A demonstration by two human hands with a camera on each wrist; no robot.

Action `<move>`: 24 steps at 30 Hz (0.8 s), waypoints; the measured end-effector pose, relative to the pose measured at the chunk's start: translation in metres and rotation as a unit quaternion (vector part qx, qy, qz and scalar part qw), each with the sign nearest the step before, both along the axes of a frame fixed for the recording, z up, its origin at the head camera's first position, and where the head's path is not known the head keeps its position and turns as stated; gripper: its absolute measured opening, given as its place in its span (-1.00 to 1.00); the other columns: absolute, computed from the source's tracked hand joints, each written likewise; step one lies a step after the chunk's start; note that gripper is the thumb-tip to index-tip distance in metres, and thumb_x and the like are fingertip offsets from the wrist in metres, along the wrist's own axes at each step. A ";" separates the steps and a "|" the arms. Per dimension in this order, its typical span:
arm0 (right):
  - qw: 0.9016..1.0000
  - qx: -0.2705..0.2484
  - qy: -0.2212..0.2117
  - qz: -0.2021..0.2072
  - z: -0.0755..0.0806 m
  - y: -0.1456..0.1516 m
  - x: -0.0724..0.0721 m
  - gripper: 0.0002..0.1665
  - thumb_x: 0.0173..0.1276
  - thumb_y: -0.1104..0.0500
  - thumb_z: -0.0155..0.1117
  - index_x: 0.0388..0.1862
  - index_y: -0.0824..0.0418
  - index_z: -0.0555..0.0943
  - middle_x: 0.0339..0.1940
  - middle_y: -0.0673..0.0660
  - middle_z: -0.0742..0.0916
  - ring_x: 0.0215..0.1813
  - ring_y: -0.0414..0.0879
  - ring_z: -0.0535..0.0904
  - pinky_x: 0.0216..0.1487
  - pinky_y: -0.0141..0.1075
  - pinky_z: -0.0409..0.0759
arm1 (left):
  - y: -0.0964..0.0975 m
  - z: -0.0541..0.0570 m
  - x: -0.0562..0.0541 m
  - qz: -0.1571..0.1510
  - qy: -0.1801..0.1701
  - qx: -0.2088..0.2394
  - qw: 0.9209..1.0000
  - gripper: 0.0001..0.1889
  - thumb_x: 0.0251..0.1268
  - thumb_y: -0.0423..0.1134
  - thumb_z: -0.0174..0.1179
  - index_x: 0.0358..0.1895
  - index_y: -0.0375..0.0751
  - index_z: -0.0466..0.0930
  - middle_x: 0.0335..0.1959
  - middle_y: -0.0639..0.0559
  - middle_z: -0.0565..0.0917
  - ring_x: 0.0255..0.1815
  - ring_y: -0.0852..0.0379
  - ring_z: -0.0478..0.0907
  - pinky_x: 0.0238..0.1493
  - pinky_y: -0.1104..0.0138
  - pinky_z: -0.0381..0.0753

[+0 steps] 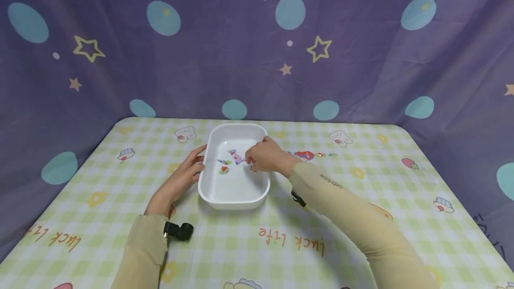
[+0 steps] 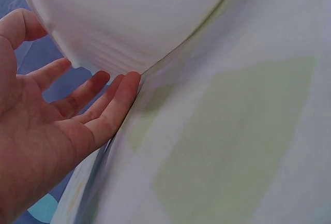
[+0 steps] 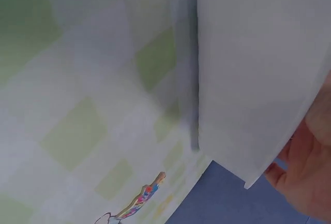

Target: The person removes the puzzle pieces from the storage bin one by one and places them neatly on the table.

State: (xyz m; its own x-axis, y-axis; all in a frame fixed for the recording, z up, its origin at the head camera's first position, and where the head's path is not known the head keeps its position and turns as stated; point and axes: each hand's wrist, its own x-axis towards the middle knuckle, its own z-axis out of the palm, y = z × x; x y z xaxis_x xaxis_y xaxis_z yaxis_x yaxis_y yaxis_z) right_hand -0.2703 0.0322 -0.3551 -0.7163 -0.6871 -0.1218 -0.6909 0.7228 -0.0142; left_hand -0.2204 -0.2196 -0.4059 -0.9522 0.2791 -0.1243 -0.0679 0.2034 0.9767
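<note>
Logged from my remote station, by size:

Purple curtain (image 1: 225, 70): star-printed, hung behind the work.
Checked tablecloth (image 1: 225, 253): beneath everything.
White tray (image 1: 241, 191): standing on the cloth, between the two hands.
Left hand (image 1: 182, 177): fingers loosely extended and spread, tips against the tray's left side, not wrapped round it; I take this as steadying.
Right hand (image 1: 267, 155): across the tray's right rim, fingers curled downward inside; I cannot tell whether they pinch anything.
Red cutout (image 1: 304, 155): flat on the cloth, right of the tray.
Purple cutout (image 1: 236, 157): on the tray floor, near the right fingers.
Small green-and-red cutout (image 1: 223, 170): beside it, the walls probably keeping both contained.
</note>
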 end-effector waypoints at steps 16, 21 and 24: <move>0.997 0.069 -0.019 -0.039 -0.002 -0.013 -0.002 -0.86 0.01 0.03 0.36 -0.42 -0.06 0.59 -0.46 -0.17 0.62 -0.28 -0.21 0.47 0.05 -0.20 0.24 | 0.001 0.001 -0.001 -0.001 0.001 0.003 1.000 -0.32 0.29 -0.24 -0.12 0.44 0.15 -0.15 0.32 -0.23 0.10 0.22 -0.17 0.26 0.05 0.28 0.47; 0.997 0.074 -0.010 -0.034 -0.002 -0.015 -0.002 -0.85 -0.01 0.04 0.38 -0.51 -0.04 0.55 -0.54 -0.16 0.58 -0.32 -0.21 0.47 -0.03 -0.22 0.27 | 0.000 0.001 -0.001 -0.002 0.001 0.005 1.000 -0.33 0.30 -0.24 -0.13 0.44 0.15 -0.16 0.32 -0.23 0.10 0.24 -0.18 0.25 0.08 0.25 0.45; 0.996 0.076 -0.011 -0.034 -0.003 -0.016 -0.002 -0.85 -0.01 0.06 0.39 -0.51 -0.04 0.55 -0.54 -0.16 0.58 -0.33 -0.21 0.46 -0.06 -0.24 0.27 | 0.000 0.000 -0.001 -0.002 0.000 0.005 1.000 -0.33 0.30 -0.24 -0.13 0.44 0.15 -0.15 0.33 -0.23 0.10 0.24 -0.18 0.24 0.10 0.22 0.43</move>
State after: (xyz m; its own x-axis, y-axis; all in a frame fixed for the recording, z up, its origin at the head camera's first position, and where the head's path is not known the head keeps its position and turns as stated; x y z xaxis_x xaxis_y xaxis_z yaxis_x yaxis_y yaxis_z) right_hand -0.2723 0.0159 -0.3579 -0.7559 -0.6101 -0.2375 -0.6417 0.7623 0.0845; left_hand -0.2215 -0.2193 -0.4057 -0.9510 0.2839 -0.1223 -0.0682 0.1934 0.9787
